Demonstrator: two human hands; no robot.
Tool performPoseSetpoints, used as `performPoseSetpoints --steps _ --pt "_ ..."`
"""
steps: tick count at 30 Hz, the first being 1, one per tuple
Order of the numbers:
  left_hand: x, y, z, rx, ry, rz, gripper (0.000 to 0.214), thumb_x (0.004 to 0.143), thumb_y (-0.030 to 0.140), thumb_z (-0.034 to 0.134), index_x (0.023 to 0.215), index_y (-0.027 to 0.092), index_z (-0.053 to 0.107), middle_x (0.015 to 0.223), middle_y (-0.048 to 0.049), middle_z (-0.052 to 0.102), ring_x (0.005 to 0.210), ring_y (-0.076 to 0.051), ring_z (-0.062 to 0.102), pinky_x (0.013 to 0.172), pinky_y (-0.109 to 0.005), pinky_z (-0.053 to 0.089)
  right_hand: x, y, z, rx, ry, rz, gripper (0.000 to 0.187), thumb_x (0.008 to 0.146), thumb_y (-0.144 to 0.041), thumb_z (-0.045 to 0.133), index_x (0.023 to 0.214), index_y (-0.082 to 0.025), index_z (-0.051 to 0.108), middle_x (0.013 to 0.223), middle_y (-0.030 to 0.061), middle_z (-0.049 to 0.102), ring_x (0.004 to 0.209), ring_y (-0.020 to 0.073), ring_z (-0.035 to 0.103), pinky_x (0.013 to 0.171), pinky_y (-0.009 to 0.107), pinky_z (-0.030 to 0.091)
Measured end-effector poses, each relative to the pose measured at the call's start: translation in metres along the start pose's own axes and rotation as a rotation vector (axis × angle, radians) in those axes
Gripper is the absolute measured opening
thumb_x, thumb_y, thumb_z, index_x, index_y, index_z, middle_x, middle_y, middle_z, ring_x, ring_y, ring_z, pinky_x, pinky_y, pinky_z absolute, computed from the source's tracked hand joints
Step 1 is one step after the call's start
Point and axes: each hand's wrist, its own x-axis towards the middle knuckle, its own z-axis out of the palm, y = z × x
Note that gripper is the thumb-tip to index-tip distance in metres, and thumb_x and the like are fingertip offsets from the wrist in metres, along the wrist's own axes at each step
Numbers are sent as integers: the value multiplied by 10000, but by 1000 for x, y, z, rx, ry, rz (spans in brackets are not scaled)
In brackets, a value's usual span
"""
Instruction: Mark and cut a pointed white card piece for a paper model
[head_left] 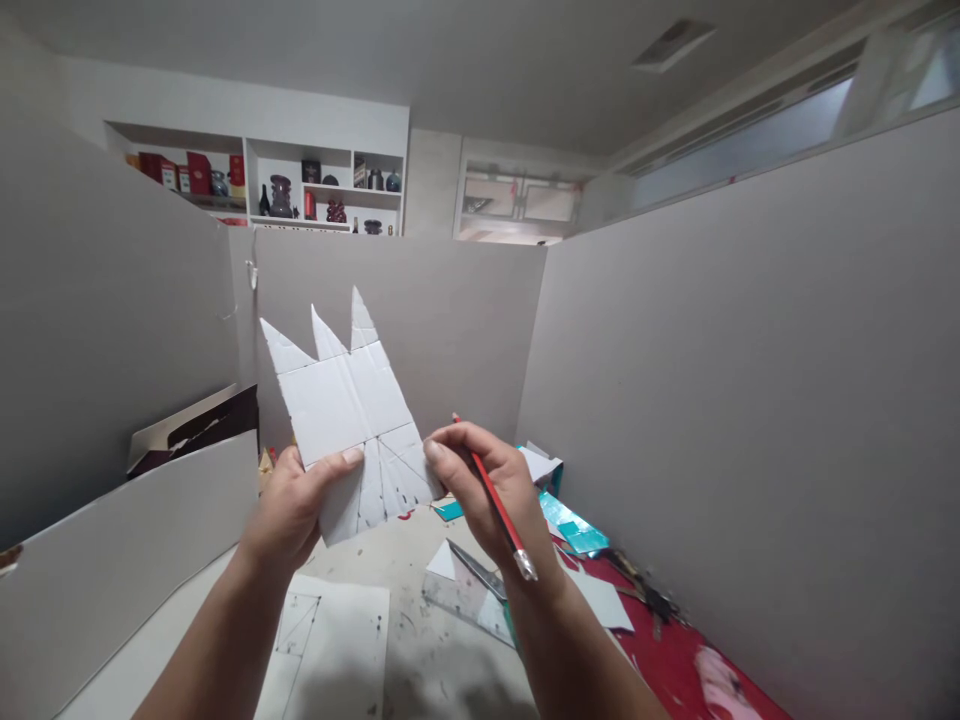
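Observation:
A white cardboard cutout (346,390) with three pointed tips along its top is held up above the table. Pencil lines and small dark marks run across its lower part. My left hand (289,505) grips its lower left edge, thumb on the front face. At the lower right edge, my right hand (487,490) pinches the cardboard between thumb and fingers. A red pencil (499,505) also rests in that hand, its eraser end toward me. Below, scissors (480,570) lie partly hidden behind my right forearm, beside a small white paper triangle (441,560).
A sheet with drawn lines (337,640) lies on the stained table (409,630). Teal foil pieces (574,520), paper scraps and tools sit at the right on a red cloth (675,660). Grey partitions (735,400) enclose the space; a white board (172,530) leans at left.

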Motion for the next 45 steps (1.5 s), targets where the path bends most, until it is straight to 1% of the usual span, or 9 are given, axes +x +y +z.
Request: performPoseSetpoints --steps 3,7,17,27,32,36,39,42,45 --pt "1 0 0 -9 28 5 614 631 299 852 1175 64 690 871 -155 783 806 -327 747 619 -323 628 1 0 -2 71 111 -13 217 855 -410 666 849 -194 645 745 22 699 625 135 646 591 257 548" --pt "2 0 1 -5 56 18 631 632 303 850 1189 58 682 874 -154 783 774 -317 751 603 -316 625 0 1 -2 154 177 12 234 857 -427 670 905 -200 638 831 52 742 666 153 687 611 275 572" --pt "2 1 2 -2 51 1 648 629 314 852 1196 59 674 905 -165 783 763 -332 753 614 -341 625 -7 1 7 93 -18 55 284 876 -454 646 979 -191 632 771 8 637 655 132 574 569 244 513" --pt "4 1 3 -45 22 -26 478 651 317 820 1035 49 725 854 -154 779 782 -329 745 673 -363 612 -8 7 15 179 -128 121 230 849 -378 682 964 -184 638 714 -14 638 580 119 607 542 242 534" --pt "6 1 1 -90 46 -20 418 714 401 753 973 76 723 723 -91 750 706 -277 732 615 -324 589 -7 5 14 178 -128 149 223 828 -363 682 946 -179 642 686 -20 628 542 126 635 493 233 515" --pt "9 3 -4 -87 34 31 279 716 417 745 744 142 707 543 -12 650 557 -200 669 501 -261 527 -5 6 11 187 -102 129 229 823 -366 692 942 -178 640 691 -22 628 542 118 627 494 227 522" --pt "10 6 -8 -61 -12 61 280 721 407 740 611 164 656 489 14 581 461 -137 573 433 -226 459 -4 7 8 198 -72 125 238 824 -372 698 948 -179 637 695 -23 641 542 107 617 489 215 520" --pt "10 7 -9 -14 -66 65 293 708 373 772 564 157 635 492 22 556 427 -97 496 409 -208 419 -3 7 6 214 -27 123 233 826 -371 699 948 -182 639 691 -30 633 522 102 610 467 212 508" --pt "9 7 -8 35 -94 46 223 668 326 819 640 141 696 518 20 580 435 -87 486 412 -197 411 -2 7 5 212 -20 117 233 828 -369 698 955 -181 644 684 -31 631 526 104 612 468 214 509"
